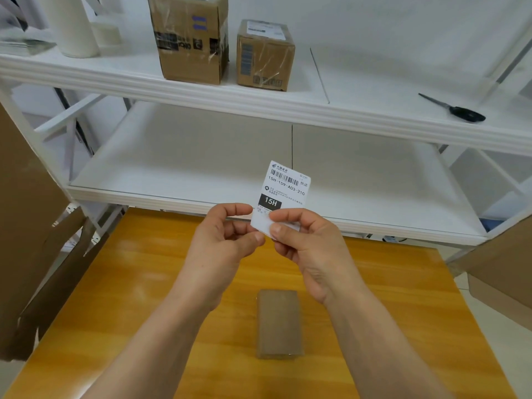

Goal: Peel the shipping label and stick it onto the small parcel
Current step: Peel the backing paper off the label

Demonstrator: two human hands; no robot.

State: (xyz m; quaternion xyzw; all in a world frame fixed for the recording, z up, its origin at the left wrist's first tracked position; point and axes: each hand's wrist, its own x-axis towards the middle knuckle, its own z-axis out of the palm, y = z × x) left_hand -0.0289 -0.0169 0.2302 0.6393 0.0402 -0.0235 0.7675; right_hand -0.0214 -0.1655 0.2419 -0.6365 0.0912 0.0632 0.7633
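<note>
Both forearms enter from the bottom edge and meet at frame centre. Left hand (pixel 221 240): thumb and forefinger pinched on the lower left edge of the white rectangular paper shipping label (pixel 283 191). Right hand (pixel 308 246): thumb and forefinger pinched on the label's lower right corner, where a white layer appears bent back; whether this is backing or label cannot be told. Label held upright in the air, tilted slightly, printed face toward the camera: barcode, "15H-159-A03-210", black block reading "15H".

Below the hands, lower centre of frame: small flat brown cardboard parcel (pixel 279 323), lying flat on the orange wooden tabletop (pixel 144 283), well apart from the label, not touched by either hand.

Behind the table: white metal shelving unit (pixel 259 108). Upper shelf, top centre: large brown cardboard box (pixel 190 38) wrapped in clear tape, with a smaller brown cardboard box (pixel 264 56) just beside it on the right. Right end of same shelf: black-handled scissors (pixel 457 109). Upper left: white cylindrical roll (pixel 72 24).
</note>
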